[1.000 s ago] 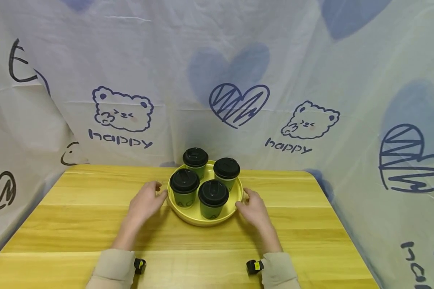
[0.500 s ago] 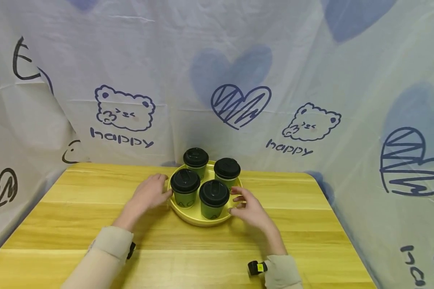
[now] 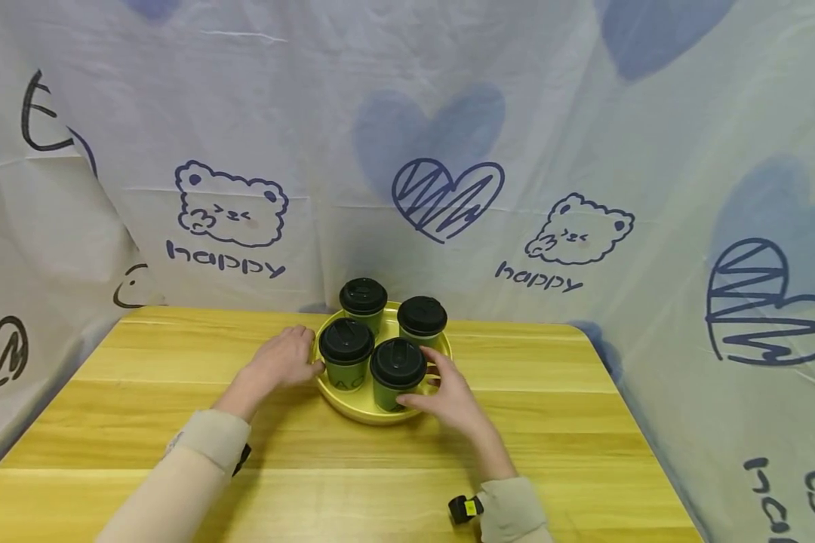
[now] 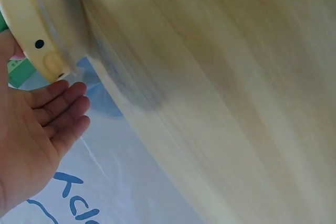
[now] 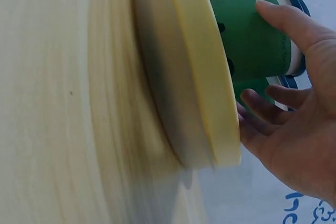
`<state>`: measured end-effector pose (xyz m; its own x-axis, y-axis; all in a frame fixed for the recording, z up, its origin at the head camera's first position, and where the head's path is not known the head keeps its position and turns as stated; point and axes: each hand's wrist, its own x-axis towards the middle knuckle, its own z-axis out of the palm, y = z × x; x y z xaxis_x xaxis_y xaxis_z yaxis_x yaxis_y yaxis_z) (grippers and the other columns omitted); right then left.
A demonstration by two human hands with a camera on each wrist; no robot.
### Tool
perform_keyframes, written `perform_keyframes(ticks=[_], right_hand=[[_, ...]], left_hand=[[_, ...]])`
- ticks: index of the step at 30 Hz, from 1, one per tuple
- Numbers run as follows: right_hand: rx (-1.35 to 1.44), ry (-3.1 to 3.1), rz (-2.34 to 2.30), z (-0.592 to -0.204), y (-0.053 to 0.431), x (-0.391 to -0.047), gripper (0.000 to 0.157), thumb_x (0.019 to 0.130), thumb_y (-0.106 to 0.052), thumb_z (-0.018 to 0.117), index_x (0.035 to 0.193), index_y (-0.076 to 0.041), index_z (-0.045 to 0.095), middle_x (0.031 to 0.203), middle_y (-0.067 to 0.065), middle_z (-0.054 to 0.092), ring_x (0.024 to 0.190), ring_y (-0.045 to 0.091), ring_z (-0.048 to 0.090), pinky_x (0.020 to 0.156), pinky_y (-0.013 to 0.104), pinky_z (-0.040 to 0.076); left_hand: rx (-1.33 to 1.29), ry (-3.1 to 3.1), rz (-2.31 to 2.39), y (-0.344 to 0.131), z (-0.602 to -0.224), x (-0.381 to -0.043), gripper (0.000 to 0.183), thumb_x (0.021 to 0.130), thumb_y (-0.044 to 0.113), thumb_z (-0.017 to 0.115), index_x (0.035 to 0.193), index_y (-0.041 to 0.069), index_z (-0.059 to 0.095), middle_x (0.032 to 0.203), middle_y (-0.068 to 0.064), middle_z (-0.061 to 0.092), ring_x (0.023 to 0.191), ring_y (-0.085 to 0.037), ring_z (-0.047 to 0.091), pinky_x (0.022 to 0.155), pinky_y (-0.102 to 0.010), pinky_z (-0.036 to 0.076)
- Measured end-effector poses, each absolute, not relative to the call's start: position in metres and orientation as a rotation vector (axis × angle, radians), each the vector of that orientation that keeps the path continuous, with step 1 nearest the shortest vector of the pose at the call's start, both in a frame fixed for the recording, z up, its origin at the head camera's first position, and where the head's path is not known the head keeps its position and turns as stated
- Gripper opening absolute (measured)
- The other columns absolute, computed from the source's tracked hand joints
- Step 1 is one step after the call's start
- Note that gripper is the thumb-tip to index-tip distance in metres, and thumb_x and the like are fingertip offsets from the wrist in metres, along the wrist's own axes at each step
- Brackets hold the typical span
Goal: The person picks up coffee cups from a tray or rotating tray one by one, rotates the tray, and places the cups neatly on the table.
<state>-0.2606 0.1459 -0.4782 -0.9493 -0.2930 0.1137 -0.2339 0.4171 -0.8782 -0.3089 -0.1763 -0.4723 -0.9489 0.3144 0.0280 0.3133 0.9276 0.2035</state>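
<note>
Several green paper coffee cups with black lids stand upright in a round yellow tray [image 3: 353, 414]. My left hand [image 3: 281, 360] is at the tray's left rim. In the left wrist view, its thumb lies partly hidden behind the rim and its loosely bent fingers extend outside it. My right hand [image 3: 451, 396] reaches over the right rim to the front right cup [image 3: 389, 394]. Its thumb overlaps the cup's near side, while its half-bent fingers lie on the far side. A gap shows between those fingers and the cup [image 5: 252, 35] in the right wrist view; thumb contact is unclear.
The front left cup [image 3: 346, 373] is beside the right hand's cup. Behind them stand the rear left cup [image 3: 367, 323] and rear right cup [image 3: 421, 337]. The wooden table [image 3: 339, 483] ends just behind the tray, near a printed white cloth [image 3: 339, 173].
My right hand has moved left from the tray's right rim to the front right cup. The left hand has shifted slightly right against the rim. The tray and cups look still.
</note>
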Motion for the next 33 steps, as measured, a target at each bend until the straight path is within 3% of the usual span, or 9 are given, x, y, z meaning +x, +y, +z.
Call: perform_keyframes(ticks=[6,13,22,33], right_hand=[[-0.456,2.586,-1.64,-0.478,0.136,-0.255,0.098,0.076,-0.022,0.093,0.157,-0.007,0.039,0.151,0.016,0.051,0.135,0.034,0.052,0.111,0.052,0.047],[-0.434,2.592,-1.695,-0.482,0.128,-0.25,0.1,0.075,-0.022,0.094,0.157,-0.007,0.037,0.151,0.015,0.052,0.136,0.034,0.053,0.114,0.053,0.043],[-0.41,2.642,-1.664,-0.486,0.124,-0.248,0.093,0.076,-0.022,0.093,0.151,-0.001,0.041,0.145,0.019,0.055,0.134,0.035,0.054,0.113,0.052,0.045],[-0.421,2.644,-1.675,-0.481,0.123,-0.248,0.091,0.077,-0.023,0.092,0.15,-0.003,0.043,0.143,0.017,0.057,0.133,0.033,0.055,0.112,0.051,0.046]], left_hand=[[0.575,3.105,0.281,-0.176,-0.476,-0.311,0.064,0.091,0.039,0.066,0.128,-0.011,0.055,0.128,-0.029,0.058,0.12,-0.043,0.056,0.11,-0.057,0.045],[0.617,3.142,0.207,-0.176,-0.483,-0.311,0.068,0.091,0.043,0.062,0.132,-0.011,0.053,0.137,-0.031,0.055,0.131,-0.046,0.05,0.121,-0.059,0.031],[0.647,3.173,0.219,-0.176,-0.486,-0.309,0.065,0.089,0.042,0.062,0.128,-0.01,0.055,0.131,-0.028,0.057,0.126,-0.044,0.052,0.118,-0.059,0.034],[0.642,3.173,0.227,-0.179,-0.489,-0.312,0.068,0.09,0.042,0.061,0.129,-0.012,0.053,0.131,-0.029,0.056,0.127,-0.045,0.051,0.119,-0.059,0.032]])
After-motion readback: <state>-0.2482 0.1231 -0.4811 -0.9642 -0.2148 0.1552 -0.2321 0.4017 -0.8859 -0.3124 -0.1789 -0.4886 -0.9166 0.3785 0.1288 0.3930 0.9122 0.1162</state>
